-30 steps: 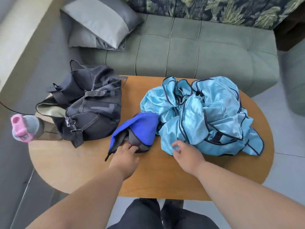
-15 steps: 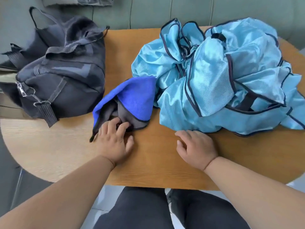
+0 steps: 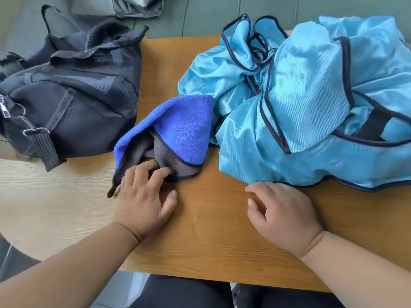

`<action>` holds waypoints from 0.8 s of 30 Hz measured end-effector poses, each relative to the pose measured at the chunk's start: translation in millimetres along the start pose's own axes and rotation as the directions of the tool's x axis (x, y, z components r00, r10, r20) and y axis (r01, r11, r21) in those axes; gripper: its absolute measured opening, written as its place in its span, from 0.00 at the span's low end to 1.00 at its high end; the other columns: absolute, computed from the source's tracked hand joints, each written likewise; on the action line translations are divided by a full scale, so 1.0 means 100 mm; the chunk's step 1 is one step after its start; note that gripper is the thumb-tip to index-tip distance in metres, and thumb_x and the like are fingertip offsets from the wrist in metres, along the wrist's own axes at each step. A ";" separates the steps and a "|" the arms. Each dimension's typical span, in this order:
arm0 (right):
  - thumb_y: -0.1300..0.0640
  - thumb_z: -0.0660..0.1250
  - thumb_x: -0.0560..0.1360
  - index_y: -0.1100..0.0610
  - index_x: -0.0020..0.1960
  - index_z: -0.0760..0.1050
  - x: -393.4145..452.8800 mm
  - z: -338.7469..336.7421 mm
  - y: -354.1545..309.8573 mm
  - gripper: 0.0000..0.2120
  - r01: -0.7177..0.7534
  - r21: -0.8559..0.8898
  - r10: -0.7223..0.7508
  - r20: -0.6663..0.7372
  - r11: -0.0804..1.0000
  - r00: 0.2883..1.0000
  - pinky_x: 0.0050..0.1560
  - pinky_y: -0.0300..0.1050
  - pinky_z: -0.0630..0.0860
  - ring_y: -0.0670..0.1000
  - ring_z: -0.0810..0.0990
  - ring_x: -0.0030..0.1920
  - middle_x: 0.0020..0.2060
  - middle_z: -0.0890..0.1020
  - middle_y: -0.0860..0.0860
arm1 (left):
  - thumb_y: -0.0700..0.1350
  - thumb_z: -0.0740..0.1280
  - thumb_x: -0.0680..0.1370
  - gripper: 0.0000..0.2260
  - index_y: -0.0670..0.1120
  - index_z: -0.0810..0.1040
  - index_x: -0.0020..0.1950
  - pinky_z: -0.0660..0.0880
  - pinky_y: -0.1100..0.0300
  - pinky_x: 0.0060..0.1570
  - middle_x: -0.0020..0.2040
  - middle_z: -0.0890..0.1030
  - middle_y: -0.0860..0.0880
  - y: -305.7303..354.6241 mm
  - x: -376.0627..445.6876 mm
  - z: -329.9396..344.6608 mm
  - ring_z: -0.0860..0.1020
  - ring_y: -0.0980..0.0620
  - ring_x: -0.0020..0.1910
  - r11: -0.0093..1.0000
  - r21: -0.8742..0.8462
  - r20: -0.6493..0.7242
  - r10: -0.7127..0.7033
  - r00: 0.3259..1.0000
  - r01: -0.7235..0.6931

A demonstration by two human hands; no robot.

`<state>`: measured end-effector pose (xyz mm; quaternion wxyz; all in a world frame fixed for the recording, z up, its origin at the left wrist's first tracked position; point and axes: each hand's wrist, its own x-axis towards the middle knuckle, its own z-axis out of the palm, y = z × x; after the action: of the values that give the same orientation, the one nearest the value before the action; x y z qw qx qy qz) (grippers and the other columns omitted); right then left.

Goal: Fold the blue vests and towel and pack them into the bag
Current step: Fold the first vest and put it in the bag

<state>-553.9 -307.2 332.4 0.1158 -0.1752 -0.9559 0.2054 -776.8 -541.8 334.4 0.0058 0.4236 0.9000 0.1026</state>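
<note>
- Left hand was on the towel, fingertips curled into its grey near edge, probably to drag it free for folding first.
- Right hand lay on the table, fingers loosely curled and empty, just at the vests hem.
- Bag sat far left, nothing packed yet I'd say.

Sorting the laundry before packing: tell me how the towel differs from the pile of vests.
The towel is deep blue and fuzzy with a grey underside; the vests are pale blue and shiny with dark trim. The towel is one small piece, while the vests form a much larger heap. The left hand touches the towel's grey edge; the right hand rests by the vests. Both lie crumpled and unfolded on the wooden table.
</note>
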 end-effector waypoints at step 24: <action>0.49 0.62 0.81 0.45 0.64 0.73 -0.31 -0.01 -0.38 0.12 -0.338 -0.057 0.333 -0.077 0.940 0.940 0.46 0.47 0.75 0.47 0.77 0.47 0.44 0.78 0.40 | 0.62 0.60 0.81 0.20 0.59 0.73 0.71 0.68 0.50 0.71 0.70 0.71 0.52 0.02 -0.20 -0.12 0.69 0.46 0.67 0.998 -0.060 -0.015 0.033 0.999 -0.034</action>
<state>-536.3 -351.6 345.0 0.1044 -0.3461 -0.9143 0.1828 -763.6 -558.6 345.1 0.0104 0.4377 0.8892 0.1328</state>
